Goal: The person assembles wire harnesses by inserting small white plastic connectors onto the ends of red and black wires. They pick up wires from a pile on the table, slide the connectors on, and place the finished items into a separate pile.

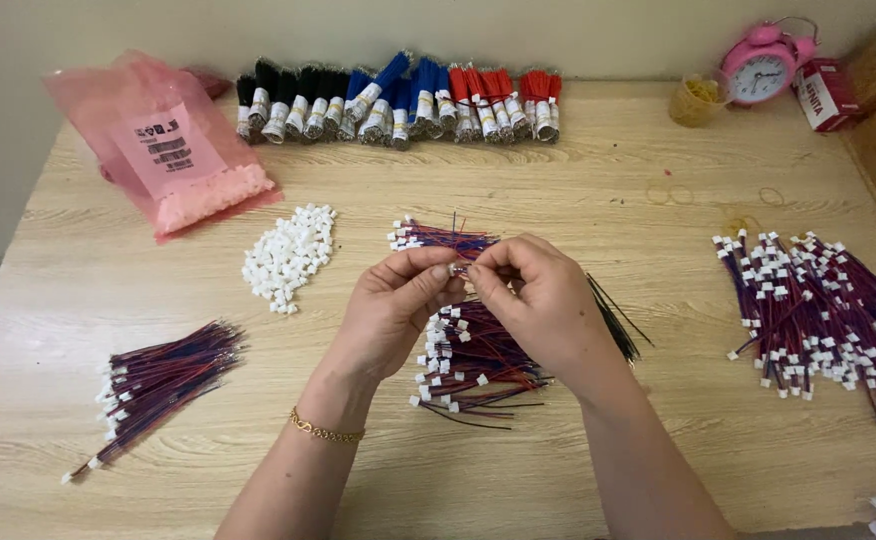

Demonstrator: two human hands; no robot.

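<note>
Wooden table [558, 190], light grain, taken as landmark; all positions referenced to it.

At table's right side: large spread of red-and-blue wire leads with white connectors [818, 310]. Along far edge: row of taped wire bundles [398, 100], black, then blue, then red. At far left corner: pink plastic bag [158, 150], holding small pale parts. At near left: smaller bundle of leads [158, 385]. At table centre, directly under the hands: pile of leads with white plugs [473, 360]; a further small cluster [438, 238] just beyond the hands. Few black wires [613, 320] lying right of centre pile. Left of centre: heap of loose white connector housings [288, 255]. At far right corner: pink alarm clock [758, 62], small yellowish cup [696, 100] beside it.

Left hand [393, 310]: raised above table centre, fingers curled inward, thumb and forefinger pinched on a small white connector [456, 268]. Gold bracelet [326, 432] on wrist.

Right hand [543, 300]: fingers likewise curled, tips pinched against same connector, touching left fingertips. Connector located between both hands' fingertips, above centre pile. Attached wire not clearly discernible.
</note>
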